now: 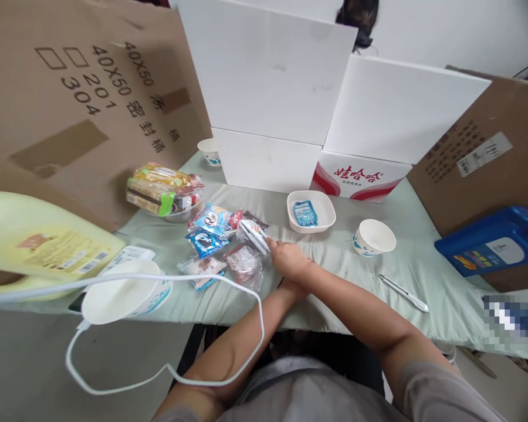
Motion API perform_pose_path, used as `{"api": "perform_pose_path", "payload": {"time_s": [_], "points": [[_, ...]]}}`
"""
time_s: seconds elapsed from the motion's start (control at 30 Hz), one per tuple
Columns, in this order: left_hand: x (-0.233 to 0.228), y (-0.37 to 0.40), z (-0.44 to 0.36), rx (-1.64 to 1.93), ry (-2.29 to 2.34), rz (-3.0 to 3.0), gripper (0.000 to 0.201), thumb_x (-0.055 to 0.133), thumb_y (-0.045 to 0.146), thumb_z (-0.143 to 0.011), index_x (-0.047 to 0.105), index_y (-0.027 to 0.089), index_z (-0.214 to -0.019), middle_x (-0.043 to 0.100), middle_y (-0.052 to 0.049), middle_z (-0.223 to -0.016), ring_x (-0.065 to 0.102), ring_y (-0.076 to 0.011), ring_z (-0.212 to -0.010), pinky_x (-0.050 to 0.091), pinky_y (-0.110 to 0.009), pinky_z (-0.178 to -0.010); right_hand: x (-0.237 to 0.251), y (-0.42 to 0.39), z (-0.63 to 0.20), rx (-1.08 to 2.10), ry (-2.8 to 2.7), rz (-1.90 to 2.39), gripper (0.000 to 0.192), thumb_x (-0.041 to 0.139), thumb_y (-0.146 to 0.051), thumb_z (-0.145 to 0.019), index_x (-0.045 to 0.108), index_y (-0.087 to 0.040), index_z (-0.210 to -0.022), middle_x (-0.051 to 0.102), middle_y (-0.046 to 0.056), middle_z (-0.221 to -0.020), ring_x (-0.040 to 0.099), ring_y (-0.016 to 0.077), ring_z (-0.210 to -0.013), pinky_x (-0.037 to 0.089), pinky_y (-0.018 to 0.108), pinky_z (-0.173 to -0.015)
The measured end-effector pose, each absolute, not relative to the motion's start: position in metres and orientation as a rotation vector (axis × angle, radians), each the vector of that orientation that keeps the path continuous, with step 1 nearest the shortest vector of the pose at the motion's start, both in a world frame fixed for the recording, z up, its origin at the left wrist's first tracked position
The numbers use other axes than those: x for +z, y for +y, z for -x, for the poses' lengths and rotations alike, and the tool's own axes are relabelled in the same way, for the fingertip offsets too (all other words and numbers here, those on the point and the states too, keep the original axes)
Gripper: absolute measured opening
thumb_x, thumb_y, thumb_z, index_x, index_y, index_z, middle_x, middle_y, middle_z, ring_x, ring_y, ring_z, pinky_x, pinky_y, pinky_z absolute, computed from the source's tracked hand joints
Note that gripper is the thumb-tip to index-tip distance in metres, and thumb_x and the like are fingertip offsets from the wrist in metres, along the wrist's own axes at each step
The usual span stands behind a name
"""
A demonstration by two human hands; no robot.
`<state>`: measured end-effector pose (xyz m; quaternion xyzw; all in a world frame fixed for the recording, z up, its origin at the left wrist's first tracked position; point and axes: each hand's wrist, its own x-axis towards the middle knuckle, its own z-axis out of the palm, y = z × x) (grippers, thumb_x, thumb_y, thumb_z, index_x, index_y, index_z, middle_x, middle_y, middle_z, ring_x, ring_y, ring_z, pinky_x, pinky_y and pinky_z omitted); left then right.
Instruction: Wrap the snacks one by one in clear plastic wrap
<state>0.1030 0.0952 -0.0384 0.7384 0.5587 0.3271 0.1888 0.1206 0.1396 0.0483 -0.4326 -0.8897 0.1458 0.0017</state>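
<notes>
My table (422, 264) wears a pale green cloth. Tall brown cardboard sheets (70, 88) stand to its left, another brown cardboard box (488, 158) to its right, and white foam boards (268, 76) wall off the back. Behind them I see a plain white wall (444, 29). Soft, even light falls everywhere.

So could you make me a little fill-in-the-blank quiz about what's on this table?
1. The square white dish holds a small ____ packet.
2. The right hand touches a pile of snack ____.
3. The silver pen lies on the pale ____ cloth.

Missing words: blue; packets; green
</notes>
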Motion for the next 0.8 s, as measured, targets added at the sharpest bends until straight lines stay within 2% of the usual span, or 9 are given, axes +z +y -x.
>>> {"api": "perform_pose_path", "payload": {"time_s": [0.07, 0.17, 0.27, 0.33, 0.47, 0.53, 0.6, 0.7, 0.8], "points": [[-0.033, 0.092, -0.101, 0.94, 1.489, -2.115, 0.011, 0.055, 0.016, -0.084, 0.063, 0.018, -0.091, 0.067, -0.008, -0.094, 0.061, -0.0262, -0.101, 0.046, -0.039, -0.095, 0.053, 0.15, -0.145, 0.616, -2.567, 1.453, 0.032, 0.042, -0.018, -0.09, 0.054, -0.017, -0.12, 0.07, 0.012, -0.096, 0.066, 0.0222, -0.086, 0.05, 0.031, -0.075], [-0.023, 0.091, -0.096, 0.973, 1.341, -2.166, 0.009, 0.057, 0.013, -0.079, 0.062, 0.019, -0.081, 0.068, -0.006, -0.091, 0.061, -0.0244, -0.098, 0.046, -0.039, -0.095, 0.052, 0.159, -0.2, 0.959, -2.103, 1.506, 0.02, 0.043, -0.024, -0.087, 0.059, -0.017, -0.096, 0.068, 0.005, -0.08, 0.064, 0.0167, -0.072, 0.05, 0.026, -0.064], [-0.015, 0.09, -0.094, 1.071, 1.227, -2.17, 0.008, 0.056, 0.013, -0.079, 0.061, 0.019, -0.076, 0.067, -0.005, -0.081, 0.061, -0.0215, -0.088, 0.049, -0.037, -0.085, 0.042, 0.156, -0.266, 1.311, -1.675, 1.522, 0.02, 0.048, -0.035, -0.081, 0.058, -0.017, -0.083, 0.06, -0.001, -0.066, 0.056, 0.0115, -0.056, 0.048, 0.023, -0.054], [-0.013, 0.087, -0.094, 1.137, 1.118, -2.154, 0.008, 0.055, 0.015, -0.08, 0.059, 0.02, -0.074, 0.064, -0.004, -0.076, 0.06, -0.0191, -0.079, 0.05, -0.034, -0.077, 0.032, 0.147, -0.306, 1.339, -1.541, 1.595, 0.023, 0.052, -0.04, -0.077, 0.055, -0.018, -0.076, 0.054, -0.003, -0.057, 0.051, 0.0102, -0.049, 0.045, 0.023, -0.05], [-0.015, 0.084, -0.093, 1.366, 1.134, -2.101, 0.01, 0.051, 0.021, -0.086, 0.057, 0.02, -0.079, 0.061, -0.004, -0.079, 0.059, -0.0169, -0.076, 0.05, -0.031, -0.072, 0.016, 0.123, -0.357, 1.204, -1.419, 1.792, 0.025, 0.058, -0.041, -0.071, 0.057, -0.019, -0.083, 0.053, -0.005, -0.053, 0.048, 0.0106, -0.044, 0.038, 0.022, -0.043], [-0.02, 0.087, -0.091, 1.563, 1.428, -2.007, 0.009, 0.052, 0.025, -0.088, 0.057, 0.018, -0.09, 0.06, -0.008, -0.089, 0.059, -0.0215, -0.089, 0.05, -0.037, -0.08, 0.009, 0.113, -0.366, 1.097, -1.36, 1.848, 0.032, 0.06, -0.04, -0.071, 0.057, -0.019, -0.096, 0.058, -0.003, -0.062, 0.05, 0.0109, -0.046, 0.039, 0.022, -0.044], [-0.025, 0.093, -0.09, 1.639, 1.706, -1.893, 0.031, 0.054, 0.033, -0.089, 0.052, 0.015, -0.113, 0.057, -0.016, -0.11, 0.055, -0.0281, -0.11, 0.047, -0.046, -0.093, 0.003, 0.108, -0.366, 0.948, -1.371, 1.838, 0.038, 0.059, -0.04, -0.072, 0.057, -0.019, -0.104, 0.062, 0.0, -0.076, 0.053, 0.0114, -0.051, 0.044, 0.025, -0.049], [-0.033, 0.1, -0.091, 1.447, 1.749, -1.977, 0.065, 0.053, 0.044, -0.09, 0.029, 0.014, -0.143, 0.041, -0.023, -0.141, 0.04, -0.0344, -0.133, 0.037, -0.055, -0.105, -0.002, 0.105, -0.353, 0.669, -1.555, 1.723, 0.037, 0.057, -0.035, -0.075, 0.061, -0.017, -0.107, 0.062, 0.005, -0.088, 0.056, 0.0142, -0.062, 0.051, 0.032, -0.064], [-0.036, 0.1, -0.093, 1.182, 1.519, -2.218, 0.066, 0.044, 0.042, -0.095, 0.016, 0.02, -0.15, 0.033, -0.02, -0.151, 0.035, -0.0326, -0.139, 0.036, -0.053, -0.107, -0.004, 0.106, -0.329, 0.473, -1.82, 1.583, 0.032, 0.051, -0.028, -0.082, 0.064, -0.017, -0.109, 0.062, 0.009, -0.098, 0.059, 0.0181, -0.076, 0.052, 0.037, -0.077]]}}
